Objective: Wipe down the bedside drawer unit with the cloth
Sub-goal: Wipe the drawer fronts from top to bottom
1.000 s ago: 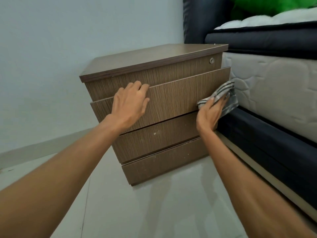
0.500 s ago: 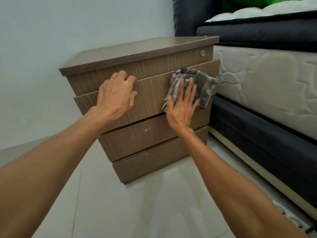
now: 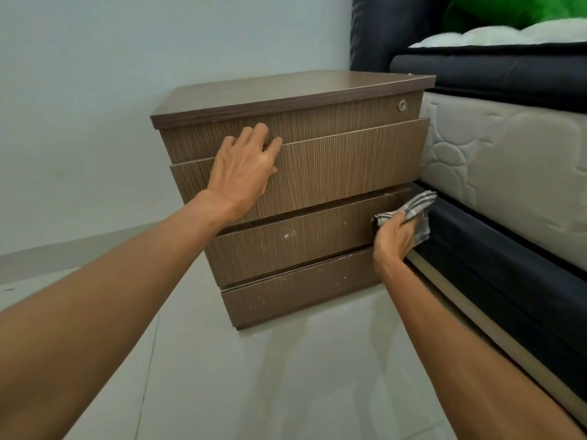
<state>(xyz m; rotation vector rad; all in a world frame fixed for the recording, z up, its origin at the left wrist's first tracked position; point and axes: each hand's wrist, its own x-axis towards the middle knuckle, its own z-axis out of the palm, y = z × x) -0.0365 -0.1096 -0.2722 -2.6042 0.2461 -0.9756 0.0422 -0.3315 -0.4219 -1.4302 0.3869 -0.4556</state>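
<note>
The brown wood-grain bedside drawer unit [image 3: 317,173] stands on the floor against the wall, next to the bed. Its front has several stacked drawer panels and a small round lock [image 3: 402,105] at the top right. My left hand [image 3: 243,171] rests flat on the upper large drawer front, fingertips hooked over its top edge. My right hand [image 3: 395,238] grips a grey striped cloth [image 3: 413,214] at the right end of the lower drawer front, which carries pale specks.
A bed with a quilted white mattress [image 3: 508,173] and dark base [image 3: 508,281] stands close against the unit's right side. Pale floor tiles [image 3: 286,376] lie in front. A light wall [image 3: 127,74] is behind and left.
My right hand carried the cloth from the upper drawer front down to the right end of the drawer below. My left hand stayed on the upper drawer.
</note>
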